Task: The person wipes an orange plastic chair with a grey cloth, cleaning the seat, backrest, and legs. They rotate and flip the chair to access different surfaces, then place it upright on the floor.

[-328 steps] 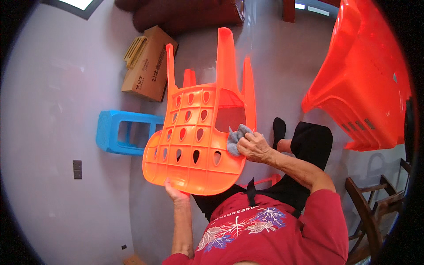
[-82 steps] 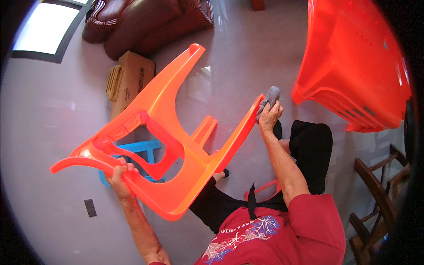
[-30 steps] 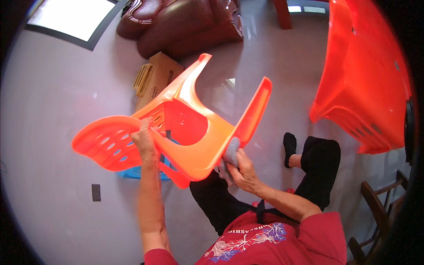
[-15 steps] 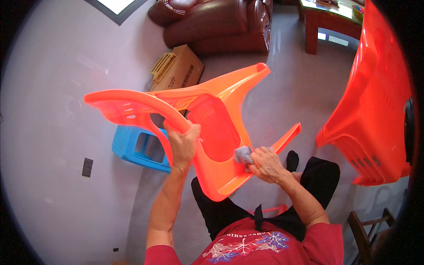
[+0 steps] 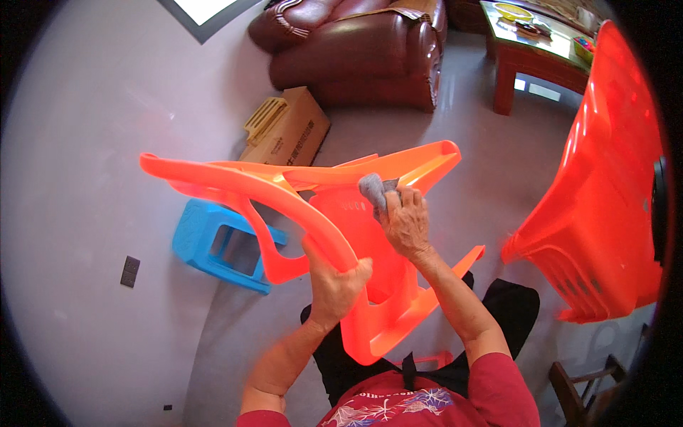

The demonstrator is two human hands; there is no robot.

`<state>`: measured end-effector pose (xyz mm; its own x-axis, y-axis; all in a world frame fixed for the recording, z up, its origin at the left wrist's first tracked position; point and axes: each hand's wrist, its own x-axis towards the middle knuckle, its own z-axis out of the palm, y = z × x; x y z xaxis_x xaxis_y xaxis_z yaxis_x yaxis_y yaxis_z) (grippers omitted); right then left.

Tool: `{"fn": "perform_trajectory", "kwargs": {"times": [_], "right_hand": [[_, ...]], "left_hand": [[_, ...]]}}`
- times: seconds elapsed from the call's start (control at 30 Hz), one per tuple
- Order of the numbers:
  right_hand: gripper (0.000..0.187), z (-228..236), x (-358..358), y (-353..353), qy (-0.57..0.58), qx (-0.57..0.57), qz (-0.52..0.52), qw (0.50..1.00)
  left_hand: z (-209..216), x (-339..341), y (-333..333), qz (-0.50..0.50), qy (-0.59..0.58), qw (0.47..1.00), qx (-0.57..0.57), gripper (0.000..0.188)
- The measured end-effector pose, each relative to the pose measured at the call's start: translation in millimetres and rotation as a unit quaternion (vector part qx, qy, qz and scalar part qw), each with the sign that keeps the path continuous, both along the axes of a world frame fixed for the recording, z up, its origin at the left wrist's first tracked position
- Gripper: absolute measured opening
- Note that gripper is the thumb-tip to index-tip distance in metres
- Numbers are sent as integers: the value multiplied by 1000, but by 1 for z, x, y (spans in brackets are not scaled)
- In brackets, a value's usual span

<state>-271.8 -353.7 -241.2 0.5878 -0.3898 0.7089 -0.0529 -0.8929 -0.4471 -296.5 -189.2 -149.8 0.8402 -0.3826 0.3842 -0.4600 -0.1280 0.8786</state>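
Note:
An orange plastic chair (image 5: 359, 245) is held tilted in front of me, its legs pointing to the right. My left hand (image 5: 333, 290) is closed round its curved side frame. A crumpled grey cloth (image 5: 373, 191) is bunched in the fingers of my right hand (image 5: 408, 224). The cloth lies against the chair near the base of the far leg. My right forearm passes over the nearer leg's side of the chair.
A blue plastic stool (image 5: 213, 245) lies on its side to the left, by the wall. Stacked orange chairs (image 5: 605, 206) rise on the right. Farther off are a cardboard box (image 5: 299, 132), a brown leather sofa (image 5: 356, 64) and a wooden table (image 5: 505, 78). A dark wooden frame (image 5: 569, 391) stands at lower right.
My right hand and the cloth have moved from the near leg up to the far one. The chair has turned and its near end has dropped slightly, with my left hand shifting right and nearer.

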Motion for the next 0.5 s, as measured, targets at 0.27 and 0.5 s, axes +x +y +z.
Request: {"fn": "perform_trajectory", "kwargs": {"times": [0.27, 0.5], "right_hand": [[46, 39, 60, -29, -36, -46, 203, 977], [46, 25, 79, -19, 62, -74, 211, 973]], "left_hand": [[-13, -30, 20, -49, 44, 995, 70, 43], [2, -4, 59, -207, 126, 969, 48, 78]]}}
